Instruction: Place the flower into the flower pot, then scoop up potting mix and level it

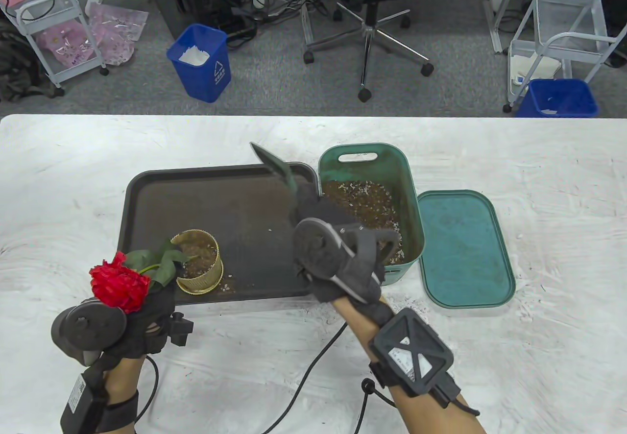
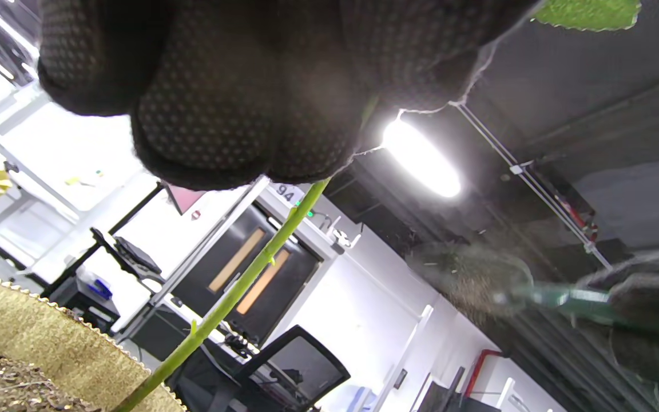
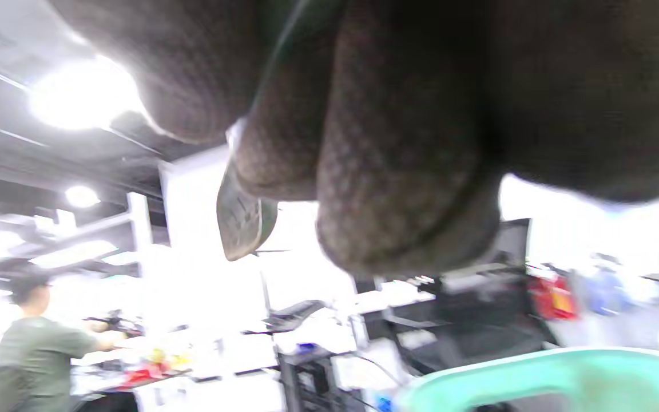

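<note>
On the white tabletop [image 1: 73, 174], a black rectangular plastic tray [image 1: 196, 194] carries the gold woven flower pot [image 1: 200, 261] at 7 o'clock. The green plastic soil bin [image 1: 387, 169] adjoins at 3 o'clock. The red artificial flower [image 1: 119, 288] is gripped by the left hand [image 1: 147, 321], stem in pot. The green trowel [image 1: 274, 165] is gripped by the right hand [image 1: 338, 253]; scooping is judged in progress. Mix is to be carried to the pot.

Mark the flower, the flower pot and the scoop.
flower [image 1: 119, 285], table view, on the red bloom.
flower pot [image 1: 202, 282], table view, on its gold outer wall.
scoop [image 1: 273, 163], table view, on the green blade above the right hand's fingers.
</note>
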### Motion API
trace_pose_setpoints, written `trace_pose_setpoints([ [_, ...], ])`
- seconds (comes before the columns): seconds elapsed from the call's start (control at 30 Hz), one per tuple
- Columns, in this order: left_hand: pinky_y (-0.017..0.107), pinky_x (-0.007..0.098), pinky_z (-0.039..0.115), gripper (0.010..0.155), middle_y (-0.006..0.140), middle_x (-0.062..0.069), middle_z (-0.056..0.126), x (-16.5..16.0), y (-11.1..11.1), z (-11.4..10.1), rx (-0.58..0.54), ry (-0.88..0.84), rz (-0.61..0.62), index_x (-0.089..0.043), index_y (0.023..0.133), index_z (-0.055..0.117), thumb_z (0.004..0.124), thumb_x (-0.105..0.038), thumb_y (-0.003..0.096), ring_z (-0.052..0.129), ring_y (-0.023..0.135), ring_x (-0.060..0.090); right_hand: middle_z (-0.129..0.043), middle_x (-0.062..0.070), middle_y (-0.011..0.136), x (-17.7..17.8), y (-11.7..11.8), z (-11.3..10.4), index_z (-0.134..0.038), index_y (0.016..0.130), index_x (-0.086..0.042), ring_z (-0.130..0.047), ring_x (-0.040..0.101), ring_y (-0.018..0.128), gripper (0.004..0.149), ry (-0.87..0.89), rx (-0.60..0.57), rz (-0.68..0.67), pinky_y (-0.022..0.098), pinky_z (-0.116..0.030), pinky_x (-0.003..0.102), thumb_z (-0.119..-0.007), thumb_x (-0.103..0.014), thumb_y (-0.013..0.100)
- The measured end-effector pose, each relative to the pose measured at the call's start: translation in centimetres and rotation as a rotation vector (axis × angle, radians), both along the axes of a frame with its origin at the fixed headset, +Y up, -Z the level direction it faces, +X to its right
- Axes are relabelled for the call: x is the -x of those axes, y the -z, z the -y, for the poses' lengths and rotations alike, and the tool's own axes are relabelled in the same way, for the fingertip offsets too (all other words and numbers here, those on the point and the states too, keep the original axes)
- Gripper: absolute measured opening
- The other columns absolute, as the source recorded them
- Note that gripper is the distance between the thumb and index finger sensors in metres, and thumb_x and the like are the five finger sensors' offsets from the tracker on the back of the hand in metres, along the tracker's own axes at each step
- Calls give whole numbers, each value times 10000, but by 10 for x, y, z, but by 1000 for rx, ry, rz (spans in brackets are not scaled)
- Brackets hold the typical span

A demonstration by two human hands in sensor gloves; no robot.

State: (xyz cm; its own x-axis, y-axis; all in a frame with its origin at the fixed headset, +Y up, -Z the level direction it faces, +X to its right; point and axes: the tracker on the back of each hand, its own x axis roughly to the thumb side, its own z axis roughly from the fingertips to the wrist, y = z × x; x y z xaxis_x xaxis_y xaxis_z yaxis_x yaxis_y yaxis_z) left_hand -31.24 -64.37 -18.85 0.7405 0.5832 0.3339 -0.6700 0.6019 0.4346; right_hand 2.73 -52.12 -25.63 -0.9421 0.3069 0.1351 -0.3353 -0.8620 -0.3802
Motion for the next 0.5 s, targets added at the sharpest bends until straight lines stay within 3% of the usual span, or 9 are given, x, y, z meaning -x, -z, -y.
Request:
trace_pose_setpoints([
  [0.17, 438, 444, 872, 440, 657, 6, 991, 3, 1, -1, 2, -9, -9, -238, 776, 894, 782, -392, 379, 1056, 435, 276, -1036, 67, 345, -58, 45, 1, -875, 749, -61, -1063, 225, 111, 487, 34, 182, 169, 24, -931, 399, -810, -375, 382],
  [0.37, 435, 444, 872, 441, 655, 7, 992, 5, 1, 0, 10, -37, -20, -236, 775, 895, 781, -392, 378, 1056, 434, 275, -1031, 63, 339, -84, 90, 45, -874, 752, -63, -1063, 233, 123, 488, -127, 507, 269, 34, -930, 406, -811, -381, 387],
  [0.5, 436, 442, 874, 441, 653, 5, 993, 7, 1, -1, 9, -32, -28, -238, 774, 896, 780, -393, 378, 1057, 432, 274, -1041, 76, 371, -84, 113, 74, -867, 764, -60, -1077, 255, 150, 492, -203, 593, 323, 55, -939, 415, -816, -373, 387],
])
